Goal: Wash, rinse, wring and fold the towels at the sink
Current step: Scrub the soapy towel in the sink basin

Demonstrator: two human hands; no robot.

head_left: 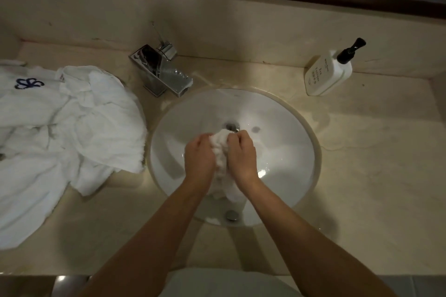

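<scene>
A small white towel (220,152) is bunched up over the middle of the round white sink (284,132). My left hand (199,160) grips its left side and my right hand (241,155) grips its right side, fingers curled into the cloth. The towel's lower end hangs down between my wrists. A pile of white towels (72,128) lies on the counter left of the sink, one with a blue emblem (29,83).
A square chrome faucet (161,72) stands behind the sink at its left rim. A white pump bottle (330,72) with a black top stands at the back right. The beige counter (374,164) looks wet near the basin. A dark-framed mirror runs along the wall.
</scene>
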